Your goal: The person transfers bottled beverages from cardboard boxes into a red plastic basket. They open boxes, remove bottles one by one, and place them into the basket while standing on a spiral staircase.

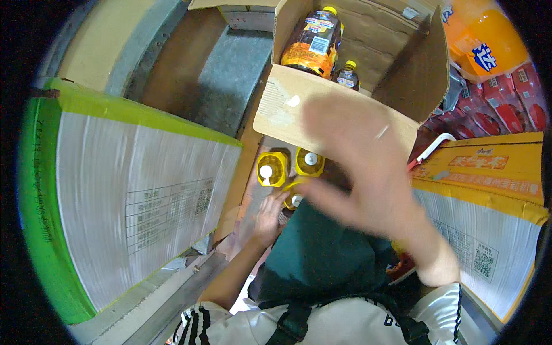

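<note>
My right hand (366, 172) is raised and blurred, fingers spread, in front of the flap of an open cardboard box (284, 108). Nothing shows in its grasp. Low down, my left hand (270, 213) rests beside a yellow-topped container (294, 201) with a white round cap; its fingertips are near or on the rim, and whether it grips cannot be told. Two similar containers (272, 169) (310, 161) stand just beyond. Inside the box are a large dark drink bottle (317, 41) with a yellow cap and orange label, and a smaller dark bottle (347, 76).
A large green and white carton (151, 185) stands at the left, a yellow and white carton (478, 211) at the right. Orange drink bottles (491, 43) and red shrink-wrapped packs (496, 101) are at the upper right. A grey metal surface (233, 73) lies behind the left carton.
</note>
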Action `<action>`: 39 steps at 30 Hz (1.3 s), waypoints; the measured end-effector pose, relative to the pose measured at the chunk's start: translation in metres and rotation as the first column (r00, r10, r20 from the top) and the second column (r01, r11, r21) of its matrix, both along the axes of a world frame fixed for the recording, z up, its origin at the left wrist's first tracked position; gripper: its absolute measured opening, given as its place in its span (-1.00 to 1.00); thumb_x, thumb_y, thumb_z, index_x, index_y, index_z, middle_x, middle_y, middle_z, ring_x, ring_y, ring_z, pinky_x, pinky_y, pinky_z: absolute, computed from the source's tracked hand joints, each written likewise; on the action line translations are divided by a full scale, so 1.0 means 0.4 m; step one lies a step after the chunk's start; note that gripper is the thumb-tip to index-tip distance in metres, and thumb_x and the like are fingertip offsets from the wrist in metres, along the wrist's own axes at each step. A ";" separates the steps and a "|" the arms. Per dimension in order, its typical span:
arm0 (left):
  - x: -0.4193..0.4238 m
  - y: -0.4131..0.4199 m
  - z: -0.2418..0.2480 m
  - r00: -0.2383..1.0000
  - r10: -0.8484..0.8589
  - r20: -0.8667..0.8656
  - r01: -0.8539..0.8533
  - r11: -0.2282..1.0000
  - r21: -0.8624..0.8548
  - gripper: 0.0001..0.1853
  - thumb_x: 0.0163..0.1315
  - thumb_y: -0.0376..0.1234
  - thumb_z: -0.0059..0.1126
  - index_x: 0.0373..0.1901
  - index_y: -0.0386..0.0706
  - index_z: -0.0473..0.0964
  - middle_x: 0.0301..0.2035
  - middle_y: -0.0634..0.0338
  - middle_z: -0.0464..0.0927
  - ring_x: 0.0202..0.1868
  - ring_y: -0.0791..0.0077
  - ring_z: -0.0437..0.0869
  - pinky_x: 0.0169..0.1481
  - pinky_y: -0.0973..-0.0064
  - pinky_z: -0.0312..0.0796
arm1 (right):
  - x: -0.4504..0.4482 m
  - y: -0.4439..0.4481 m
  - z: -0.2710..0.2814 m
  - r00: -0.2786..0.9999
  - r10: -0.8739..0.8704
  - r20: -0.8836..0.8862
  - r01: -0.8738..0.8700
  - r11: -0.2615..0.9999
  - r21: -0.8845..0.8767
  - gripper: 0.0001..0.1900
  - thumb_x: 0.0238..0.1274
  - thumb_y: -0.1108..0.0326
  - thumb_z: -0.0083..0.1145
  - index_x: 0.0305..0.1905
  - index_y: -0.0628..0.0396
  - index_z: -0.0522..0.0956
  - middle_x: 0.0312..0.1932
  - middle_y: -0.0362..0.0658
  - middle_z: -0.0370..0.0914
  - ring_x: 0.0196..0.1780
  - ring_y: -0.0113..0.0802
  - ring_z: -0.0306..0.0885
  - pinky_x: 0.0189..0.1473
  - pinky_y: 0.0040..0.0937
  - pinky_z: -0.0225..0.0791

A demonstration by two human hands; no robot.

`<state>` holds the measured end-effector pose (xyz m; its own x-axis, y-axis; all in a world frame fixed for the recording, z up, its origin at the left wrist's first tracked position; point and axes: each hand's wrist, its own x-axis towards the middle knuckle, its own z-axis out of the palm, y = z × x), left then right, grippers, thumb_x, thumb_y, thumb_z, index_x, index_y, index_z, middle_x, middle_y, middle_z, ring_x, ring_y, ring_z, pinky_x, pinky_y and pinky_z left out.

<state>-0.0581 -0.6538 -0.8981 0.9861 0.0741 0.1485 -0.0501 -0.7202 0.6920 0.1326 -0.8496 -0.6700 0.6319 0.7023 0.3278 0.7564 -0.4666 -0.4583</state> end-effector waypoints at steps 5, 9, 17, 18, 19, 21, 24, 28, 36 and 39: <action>0.063 -0.022 -0.076 0.983 -0.184 -0.010 0.183 0.982 -0.047 -0.18 -0.07 -0.46 0.47 0.36 -0.12 0.42 0.28 -0.01 0.45 0.32 -0.05 0.46 0.42 0.05 0.32 | -0.167 -0.052 -0.069 0.564 0.224 -0.795 -0.238 0.966 0.103 -0.53 0.50 0.07 0.09 0.28 0.17 0.46 0.24 0.12 0.49 0.31 0.14 0.45 0.33 -0.02 0.32; 0.099 -0.027 -0.071 0.960 -0.223 -0.171 0.229 0.973 0.020 -0.15 -0.12 -0.42 0.53 0.35 -0.11 0.44 0.30 0.06 0.45 0.29 0.00 0.52 0.35 0.14 0.42 | -0.187 -0.089 -0.081 0.575 0.220 -0.788 -0.082 0.974 0.212 -0.48 0.52 0.00 0.04 0.28 0.22 0.44 0.21 0.20 0.50 0.29 0.18 0.47 0.34 -0.02 0.33; 0.131 0.003 0.216 0.986 -0.158 -0.059 0.157 0.987 -0.025 -0.64 0.15 -0.27 0.43 -0.03 -0.21 0.71 -0.01 0.01 0.74 0.02 0.16 0.80 0.17 0.29 0.61 | -0.158 -0.160 0.031 0.775 0.014 -0.632 0.055 0.994 0.090 -0.60 0.45 0.05 0.16 0.07 0.20 0.62 -0.03 0.08 0.69 0.03 0.04 0.68 0.09 -0.08 0.54; 0.132 0.020 0.271 0.992 -0.124 -0.029 0.122 0.991 -0.049 -0.65 0.15 -0.26 0.42 -0.05 -0.22 0.72 -0.02 -0.01 0.75 0.02 0.16 0.80 0.17 0.28 0.61 | -0.133 -0.164 0.041 0.805 -0.022 -0.592 0.172 0.965 0.197 -0.72 0.40 0.18 0.22 -0.06 0.19 0.68 -0.15 0.05 0.71 -0.07 0.00 0.71 -0.01 -0.11 0.57; 0.144 0.031 0.329 0.995 -0.097 0.013 0.098 0.992 -0.079 -0.66 0.15 -0.25 0.41 -0.07 -0.23 0.72 -0.04 -0.02 0.75 0.01 0.15 0.81 0.17 0.27 0.62 | -0.115 -0.176 0.054 0.810 -0.092 -0.579 0.286 0.925 0.252 -0.80 0.39 0.31 0.20 -0.07 0.20 0.68 -0.18 0.06 0.70 -0.08 0.00 0.71 -0.03 -0.12 0.57; 0.172 0.055 0.454 0.988 -0.085 0.131 0.092 0.995 -0.050 -0.63 0.14 -0.18 0.37 -0.13 -0.27 0.73 -0.05 -0.06 0.75 0.02 0.09 0.80 0.19 0.16 0.61 | -0.072 -0.197 0.066 0.866 -0.334 -0.373 0.425 0.884 0.195 -0.80 0.33 0.40 0.19 -0.02 0.18 0.67 -0.15 0.05 0.70 -0.07 -0.01 0.71 -0.04 -0.13 0.57; 0.213 0.066 0.625 0.936 -0.082 0.342 0.127 0.985 -0.113 -0.51 0.19 -0.07 0.23 -0.13 -0.35 0.70 -0.07 -0.18 0.73 0.04 -0.05 0.77 0.23 0.00 0.58 | 0.002 -0.212 -0.008 0.937 -0.334 -0.105 0.350 0.890 0.292 -0.65 0.25 0.49 0.25 0.14 0.14 0.62 0.02 0.01 0.69 0.06 -0.03 0.68 0.14 -0.18 0.51; 0.248 0.038 0.731 0.680 -0.055 0.731 0.389 0.873 -0.296 -0.25 0.38 0.01 -0.38 0.22 -0.51 0.41 0.13 -0.42 0.52 0.25 -0.22 0.57 0.39 -0.13 0.38 | 0.027 -0.145 -0.067 0.869 -0.438 0.229 0.440 0.897 0.045 -0.35 0.11 0.16 0.39 0.30 0.19 0.49 0.29 0.01 0.55 0.48 -0.05 0.37 0.54 -0.02 0.09; 0.668 -0.239 0.741 0.826 0.039 0.563 0.262 0.857 -0.444 -0.80 0.31 -0.36 0.34 -0.10 -0.25 0.74 -0.16 0.18 0.77 -0.13 0.58 0.71 0.06 0.50 0.54 | 0.009 -0.160 -0.188 0.706 -0.568 0.424 0.624 0.782 0.009 -0.40 0.03 -0.01 0.41 0.10 0.14 0.56 0.05 -0.11 0.60 0.27 -0.25 0.52 0.54 -0.18 0.04; 0.859 -0.277 0.610 0.930 0.068 0.362 0.111 0.886 -0.451 -0.67 0.18 -0.13 0.37 -0.34 -0.24 0.76 -0.48 0.16 0.76 -0.37 0.51 0.76 -0.19 0.44 0.55 | 0.026 -0.161 -0.219 0.700 -0.565 0.437 0.600 0.797 0.070 -0.44 0.00 0.03 0.44 0.08 0.08 0.58 0.00 -0.18 0.62 0.21 -0.28 0.55 0.53 -0.20 0.02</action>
<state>0.2854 -0.7645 -0.6540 0.8727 0.2008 0.4451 -0.3699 -0.3232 0.8711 0.1430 -0.9140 -0.7575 0.7363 0.2730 0.6191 0.4273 -0.8970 -0.1127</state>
